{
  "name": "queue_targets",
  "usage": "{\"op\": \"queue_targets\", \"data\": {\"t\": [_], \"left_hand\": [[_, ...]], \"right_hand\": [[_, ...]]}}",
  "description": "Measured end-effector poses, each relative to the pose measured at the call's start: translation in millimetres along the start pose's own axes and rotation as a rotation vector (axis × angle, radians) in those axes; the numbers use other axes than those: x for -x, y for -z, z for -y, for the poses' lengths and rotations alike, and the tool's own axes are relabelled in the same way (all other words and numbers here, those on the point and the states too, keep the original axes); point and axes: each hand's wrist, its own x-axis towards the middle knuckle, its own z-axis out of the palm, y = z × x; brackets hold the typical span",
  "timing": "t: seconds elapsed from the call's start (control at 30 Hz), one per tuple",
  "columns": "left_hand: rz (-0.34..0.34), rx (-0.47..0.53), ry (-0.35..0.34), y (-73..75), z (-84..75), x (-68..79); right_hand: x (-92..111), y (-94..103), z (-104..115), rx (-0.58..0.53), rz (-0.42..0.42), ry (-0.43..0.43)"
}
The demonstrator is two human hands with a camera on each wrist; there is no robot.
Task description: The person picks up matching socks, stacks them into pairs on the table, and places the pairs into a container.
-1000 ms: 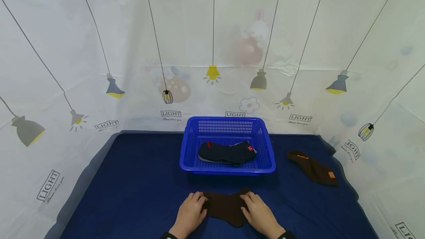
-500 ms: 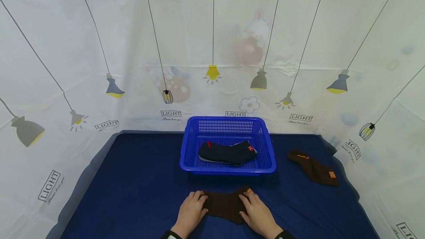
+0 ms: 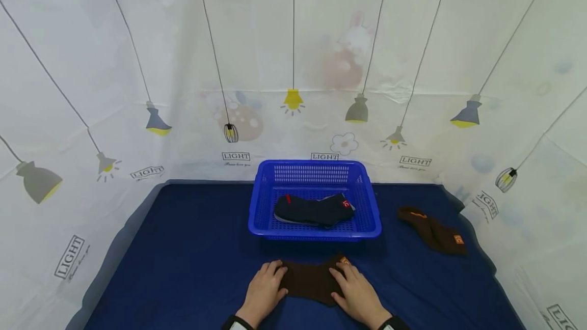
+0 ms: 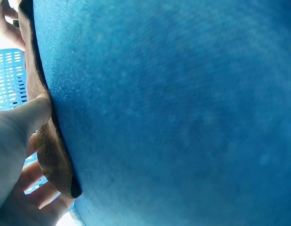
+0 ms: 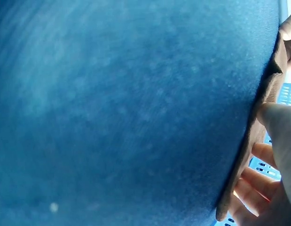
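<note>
A brown sock (image 3: 308,280) lies flat on the dark blue cloth, an orange patch showing at its upper right end. My left hand (image 3: 263,289) rests on its left end; in the left wrist view the thumb touches the near edge of the sock (image 4: 55,157) and the fingers spread over it. On the patch end lies my right hand (image 3: 359,292), thumb on the near edge and fingers spread across the sock (image 5: 251,141) in the right wrist view. Parts of both ends are hidden under the hands.
A blue plastic basket (image 3: 316,235) stands just beyond the hands, with dark socks (image 3: 312,211) trimmed in red inside. Another brown sock (image 3: 433,233) with an orange patch lies on the cloth at the right. White printed sheeting (image 3: 183,65) surrounds the back and sides.
The sock's right end has shifted slightly away from me, and its orange patch has come into view. My right hand has moved a little along the sock; the left has barely moved.
</note>
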Motion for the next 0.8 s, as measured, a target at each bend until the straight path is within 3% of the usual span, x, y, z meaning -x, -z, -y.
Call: {"op": "queue_targets", "data": {"t": [0.2,0.43,0.6,0.8], "left_hand": [[-0.029,-0.001,-0.013,-1.2,-0.1,0.4],[0.053,0.024,0.013,0.5,2.3,-4.5],[0.051,0.044,0.002,-0.4,3.1,-3.7],[0.031,0.063,-0.007,-0.7,3.0,-0.8]], "right_hand": [[-2,0.6,-2,-0.003,-0.013,0.011],[-4,-0.5,-7,-0.014,-0.016,0.028],[-1,6.6,-8,-0.087,-0.013,0.0],[1,19.3,-17,-0.136,-0.125,-0.036]]}}
